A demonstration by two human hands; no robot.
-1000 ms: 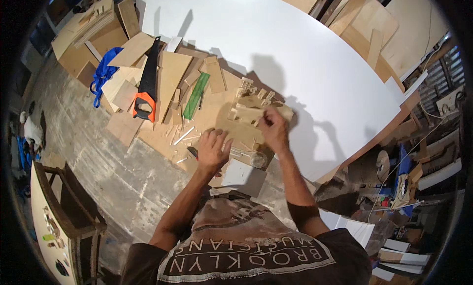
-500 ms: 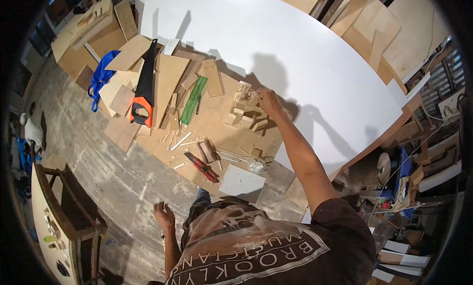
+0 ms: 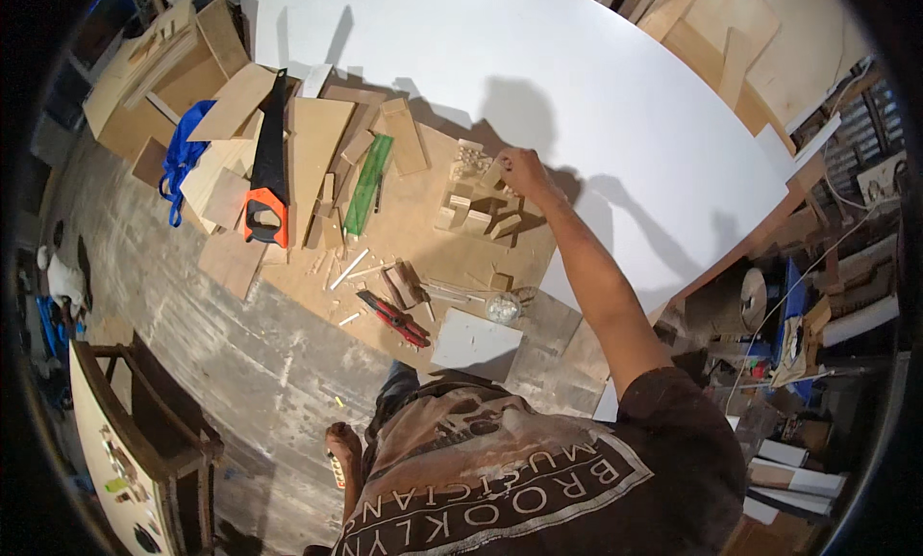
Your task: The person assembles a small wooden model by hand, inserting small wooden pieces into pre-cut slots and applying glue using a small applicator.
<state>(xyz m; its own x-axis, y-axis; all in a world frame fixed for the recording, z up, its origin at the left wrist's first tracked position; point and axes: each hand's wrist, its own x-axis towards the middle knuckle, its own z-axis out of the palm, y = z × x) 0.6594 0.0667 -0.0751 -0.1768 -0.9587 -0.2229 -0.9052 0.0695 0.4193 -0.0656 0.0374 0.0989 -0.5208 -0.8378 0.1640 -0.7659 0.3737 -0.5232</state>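
My right hand (image 3: 524,174) is closed in a pinch above a small wooden board (image 3: 492,212) that carries several upright wooden blocks. Its fingertips come against a block (image 3: 494,176) at the back; what they pinch, if anything, is hidden. Beside them stands a bumpy cluster of small pale pieces (image 3: 470,159). Low beside my body hangs my left hand (image 3: 343,442), fingers curled in, and I cannot make out anything in it. A pale, red-marked band (image 3: 337,471) shows near its wrist.
A handsaw (image 3: 267,210) with an orange handle leans over wood offcuts at left. Near the table's front edge lie a red-black cutter (image 3: 394,320), a white panel (image 3: 476,345) and a clear round container (image 3: 503,307). A green strip (image 3: 368,186) and white sheet (image 3: 615,104) lie beyond.
My left hand has moved down and right, closer to my body, and its fingers have curled in. My right hand stays at the blocks. The whole view has shifted slightly.
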